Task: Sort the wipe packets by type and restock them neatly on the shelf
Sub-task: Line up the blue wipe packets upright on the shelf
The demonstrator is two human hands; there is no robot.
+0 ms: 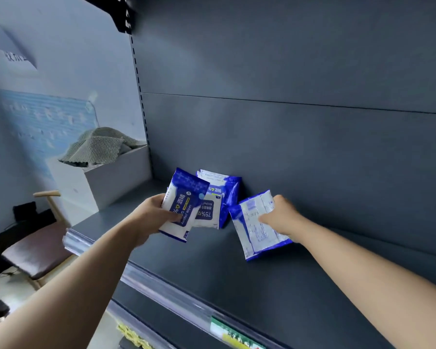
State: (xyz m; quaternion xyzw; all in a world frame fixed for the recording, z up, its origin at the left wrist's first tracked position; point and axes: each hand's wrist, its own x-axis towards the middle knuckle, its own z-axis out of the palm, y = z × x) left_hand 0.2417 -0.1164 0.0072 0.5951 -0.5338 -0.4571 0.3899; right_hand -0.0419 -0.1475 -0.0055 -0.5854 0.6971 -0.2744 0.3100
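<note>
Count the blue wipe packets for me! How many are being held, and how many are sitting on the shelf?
Left packet, in the left grip: 1
Right packet, in the right grip: 1
Leaning packets on the shelf: at least 2; they overlap
Total: at least 4

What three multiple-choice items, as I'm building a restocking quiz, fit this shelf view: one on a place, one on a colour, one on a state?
1. Where do the unheld packets stand? A) on the shelf, by its rear panel B) in a drawer C) on a hook
2. Packet colours? A) red, black B) blue, white C) green, yellow
3. The left hand is: A) empty B) gripping an alcohol-wipe packet C) pointing up
Key: 1A, they lean by the panel; 2B, all wrappers show it; 3B, its fingers curl round it, as the right hand holds a second packet.
</note>
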